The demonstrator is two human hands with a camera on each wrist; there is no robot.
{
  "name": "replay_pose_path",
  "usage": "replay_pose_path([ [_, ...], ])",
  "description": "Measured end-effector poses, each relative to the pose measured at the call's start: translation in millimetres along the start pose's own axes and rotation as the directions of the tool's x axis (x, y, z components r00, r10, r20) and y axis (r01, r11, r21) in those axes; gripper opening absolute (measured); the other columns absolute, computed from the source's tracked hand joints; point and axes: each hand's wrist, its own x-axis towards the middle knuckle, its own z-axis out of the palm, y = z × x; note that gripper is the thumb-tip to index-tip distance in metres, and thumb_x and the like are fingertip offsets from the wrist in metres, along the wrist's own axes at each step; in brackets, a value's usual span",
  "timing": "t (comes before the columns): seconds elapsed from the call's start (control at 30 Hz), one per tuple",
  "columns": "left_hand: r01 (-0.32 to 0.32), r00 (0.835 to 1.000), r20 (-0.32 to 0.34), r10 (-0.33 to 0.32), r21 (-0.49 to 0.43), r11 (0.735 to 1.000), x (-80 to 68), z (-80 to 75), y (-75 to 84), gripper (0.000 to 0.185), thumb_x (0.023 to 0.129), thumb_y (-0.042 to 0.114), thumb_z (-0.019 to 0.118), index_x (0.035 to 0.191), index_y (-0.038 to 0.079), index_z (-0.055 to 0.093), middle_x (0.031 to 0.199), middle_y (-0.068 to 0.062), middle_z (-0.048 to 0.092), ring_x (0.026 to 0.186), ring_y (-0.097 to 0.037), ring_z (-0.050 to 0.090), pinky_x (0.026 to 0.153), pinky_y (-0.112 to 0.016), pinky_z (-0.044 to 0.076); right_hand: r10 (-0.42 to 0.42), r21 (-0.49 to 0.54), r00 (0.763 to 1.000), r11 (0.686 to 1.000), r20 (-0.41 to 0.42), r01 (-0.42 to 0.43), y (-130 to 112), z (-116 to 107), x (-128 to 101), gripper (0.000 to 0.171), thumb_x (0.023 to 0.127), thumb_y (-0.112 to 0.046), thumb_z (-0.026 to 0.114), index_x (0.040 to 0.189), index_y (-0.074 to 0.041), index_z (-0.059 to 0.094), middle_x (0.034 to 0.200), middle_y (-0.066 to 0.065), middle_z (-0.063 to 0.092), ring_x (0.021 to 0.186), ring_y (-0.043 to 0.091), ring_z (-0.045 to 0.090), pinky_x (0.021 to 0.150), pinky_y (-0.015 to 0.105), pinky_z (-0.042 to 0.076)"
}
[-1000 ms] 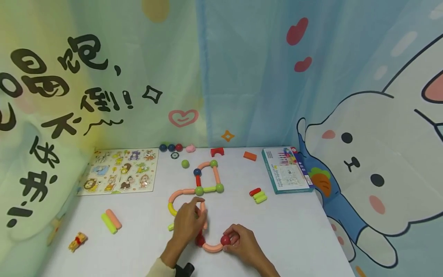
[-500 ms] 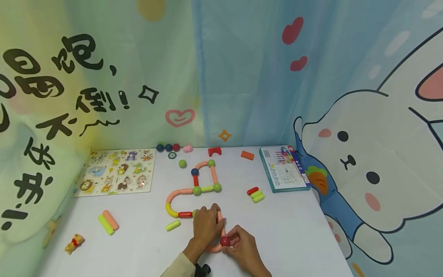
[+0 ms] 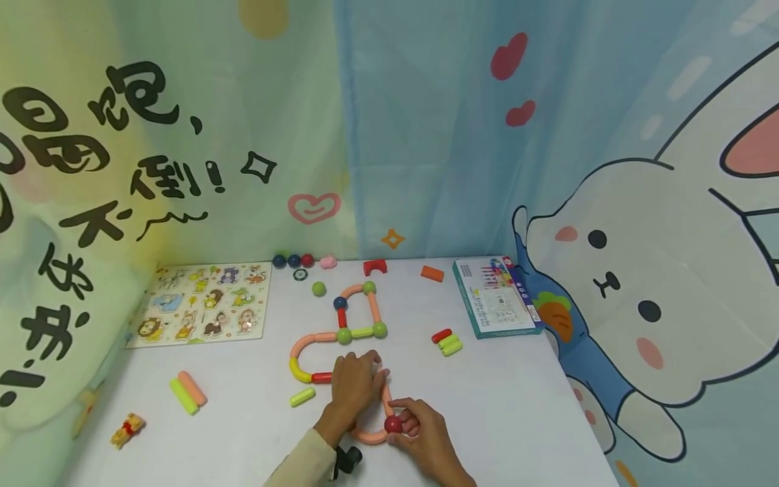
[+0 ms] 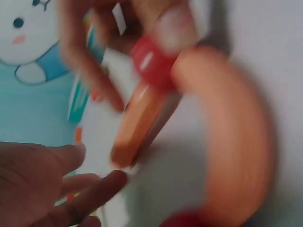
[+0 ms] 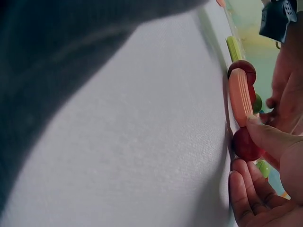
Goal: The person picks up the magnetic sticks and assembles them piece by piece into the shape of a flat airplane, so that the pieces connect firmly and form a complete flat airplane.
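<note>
Two hands, right hand [image 3: 420, 433] fingers pinching red ball [image 3: 393, 424], left hand [image 3: 353, 385] fingers relaxed on pink stick [image 3: 386, 396] beside it

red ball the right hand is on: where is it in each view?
Head: red ball low centre, pinched by the right hand.
Left wrist: top centre, blurred, under fingertips.
Right wrist: right edge, mid-height, under the thumb.
Shared landmark: the straight pink rod ending at the ball.

glossy smooth plastic red ball [image 3: 393, 424], matt ribbed peach rod [image 5: 240, 96], woven cloth table cover [image 5: 142, 142]
</note>
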Motion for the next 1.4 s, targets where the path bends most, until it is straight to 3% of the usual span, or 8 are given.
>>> replay_pose_path([
  [0.17, 0.061, 0.992, -0.112, -0.065, -0.035, 0.998, 41.0, -22.6, -30.8, 0.030, 0.093, 0.029, 0.083, 0.118, 0.014, 0.076, 0.089, -0.005, 0.074, 0.084, -0.023, 0.058, 0.075, -0.037, 0.044, -0.010, -0.047, 0.999, 0.999, 0.031, 0.012, -2, -2, -1, 0.053, 0.081, -0.015, 0.093, 0.131, -0.022, 0.075, 0.097, -0.002, 0.064, 0.081, 0.009, 0.059, 0.071, 0.021, 0.054],
  [0.3, 0.142, 0.978, -0.154, -0.144, -0.023, 0.990, 80.6, -37.9, -66.1, 0.038, 0.095, 0.021, 0.079, 0.130, 0.010, 0.069, 0.117, -0.015, 0.071, 0.103, -0.034, 0.062, 0.085, -0.045, 0.049, 0.000, -0.074, 0.998, 0.997, 0.064, 0.005, -2, -4, 0, 0.054, 0.083, -0.015, 0.091, 0.133, -0.022, 0.074, 0.098, -0.003, 0.062, 0.081, 0.008, 0.058, 0.071, 0.020, 0.052],
  [0.53, 0.198, 0.980, 0.027, -0.199, 0.017, 0.980, 118.6, -47.6, -121.6, 0.055, 0.101, 0.013, 0.069, 0.153, 0.013, 0.054, 0.154, -0.021, 0.054, 0.139, -0.044, 0.052, 0.106, -0.059, 0.043, -0.018, -0.049, 0.996, 0.999, 0.087, 0.022, -3, -6, -2, 0.053, 0.084, -0.018, 0.091, 0.134, -0.021, 0.073, 0.098, -0.001, 0.063, 0.080, 0.008, 0.058, 0.071, 0.020, 0.053],
  [0.67, 0.166, 0.981, 0.092, -0.168, 0.023, 0.986, 120.7, -44.0, -131.2, 0.052, 0.102, 0.012, 0.067, 0.153, 0.015, 0.056, 0.152, -0.021, 0.058, 0.136, -0.045, 0.053, 0.105, -0.060, 0.044, -0.011, -0.074, 0.997, 0.997, 0.074, 0.017, -4, -6, 0, 0.050, 0.089, -0.027, 0.087, 0.136, -0.019, 0.071, 0.097, -0.002, 0.063, 0.078, 0.006, 0.057, 0.068, 0.019, 0.052],
  [0.8, 0.150, 0.986, 0.070, -0.152, 0.029, 0.988, 121.0, -41.0, -133.0, 0.048, 0.099, 0.015, 0.072, 0.145, 0.013, 0.060, 0.140, -0.024, 0.064, 0.126, -0.044, 0.058, 0.100, -0.058, 0.048, 0.045, -0.126, 0.999, 0.991, 0.019, -0.043, -13, -4, 14, 0.052, 0.094, -0.031, 0.082, 0.140, -0.014, 0.064, 0.093, -0.004, 0.062, 0.074, 0.004, 0.055, 0.064, 0.020, 0.049],
  [0.93, 0.176, 0.983, 0.054, -0.177, 0.023, 0.984, 122.4, -42.3, -130.1, 0.047, 0.097, 0.016, 0.076, 0.140, 0.010, 0.058, 0.136, -0.024, 0.062, 0.124, -0.043, 0.058, 0.102, -0.058, 0.050, 0.081, -0.175, 0.996, 0.981, -0.031, -0.086, -25, -1, 36, 0.057, 0.093, -0.030, 0.083, 0.142, -0.010, 0.059, 0.088, -0.003, 0.061, 0.071, 0.008, 0.054, 0.061, 0.022, 0.046],
  [1.2, 0.189, 0.973, 0.124, -0.195, 0.058, 0.980, 118.5, -41.8, -128.3, 0.033, 0.097, 0.019, 0.076, 0.125, 0.005, 0.066, 0.120, -0.022, 0.067, 0.113, -0.040, 0.062, 0.096, -0.056, 0.054, 0.116, -0.223, 0.992, 0.967, -0.053, -0.125, -36, 15, 59, 0.047, 0.090, -0.020, 0.085, 0.129, -0.007, 0.063, 0.078, -0.002, 0.056, 0.066, 0.011, 0.051, 0.055, 0.022, 0.041],
  [1.4, 0.139, 0.990, -0.025, -0.142, -0.080, 0.987, 93.5, -37.4, -95.0, 0.036, 0.100, 0.028, 0.075, 0.127, 0.007, 0.068, 0.111, -0.017, 0.068, 0.103, -0.035, 0.062, 0.088, -0.051, 0.054, 0.148, -0.175, 0.985, 0.971, -0.091, -0.163, -34, 15, 56, 0.039, 0.093, -0.016, 0.082, 0.127, -0.006, 0.065, 0.081, -0.001, 0.057, 0.070, 0.012, 0.053, 0.058, 0.023, 0.043],
])
